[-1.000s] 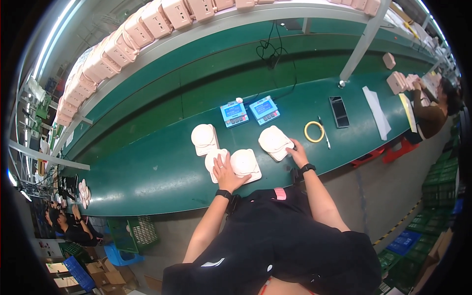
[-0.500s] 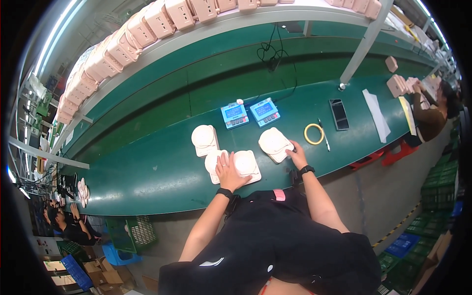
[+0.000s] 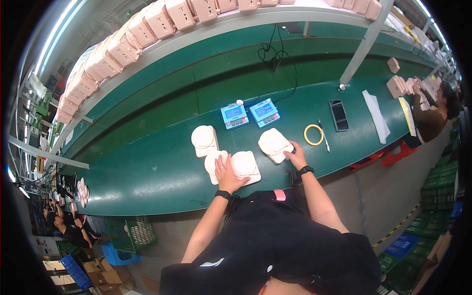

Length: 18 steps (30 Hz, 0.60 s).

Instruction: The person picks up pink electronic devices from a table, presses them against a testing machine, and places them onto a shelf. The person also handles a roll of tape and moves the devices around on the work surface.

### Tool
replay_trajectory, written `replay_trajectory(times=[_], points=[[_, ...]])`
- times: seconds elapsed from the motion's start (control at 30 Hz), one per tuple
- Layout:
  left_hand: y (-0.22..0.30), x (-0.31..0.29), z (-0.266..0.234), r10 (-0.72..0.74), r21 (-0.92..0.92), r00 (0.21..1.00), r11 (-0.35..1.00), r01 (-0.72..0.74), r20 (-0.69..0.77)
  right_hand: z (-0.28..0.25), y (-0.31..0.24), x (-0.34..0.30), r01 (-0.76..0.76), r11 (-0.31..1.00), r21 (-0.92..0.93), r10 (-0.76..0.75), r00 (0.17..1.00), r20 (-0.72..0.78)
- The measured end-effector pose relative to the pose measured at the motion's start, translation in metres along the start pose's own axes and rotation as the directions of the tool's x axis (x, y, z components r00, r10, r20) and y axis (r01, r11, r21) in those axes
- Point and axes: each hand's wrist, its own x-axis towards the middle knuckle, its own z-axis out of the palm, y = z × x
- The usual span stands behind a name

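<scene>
Several white square devices with round tops lie on the green workbench. My left hand rests with outstretched fingers between two of them. It partly covers one white device, while its thumb lies by the near edge of another white device. To the right, my right hand grips the near right corner of a white device; its fingertips are partly hidden by the device's edge. Farther back on the left is one more white device, which neither hand touches.
Behind the devices stand two blue meters with screens, the left meter and the right meter. A yellow ring, a thin pen-like stick and a phone lie rightward. Pink boxes line the shelf above. Co-workers sit at both ends.
Both my hands keep almost the same places, with the left shifted only slightly. At the far left, a co-worker's arms and body have moved.
</scene>
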Motion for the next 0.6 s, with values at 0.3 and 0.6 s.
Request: replay_trajectory(times=[0.3, 0.6], points=[[0.0, 0.0012, -0.0013, 0.039, -0.032, 0.999, 0.999, -0.04, -0.026, -0.0001, -0.0065, -0.0009, 0.005, 1.0, -0.005, -0.005, 1.0, 0.015], [0.0025, 0.0043, -0.0011, 0.042, 0.035, 0.999, 0.999, -0.042, 0.008, -0.0002, 0.0001, -0.0015, 0.027, 0.998, -0.054, -0.028, 1.0, -0.013]])
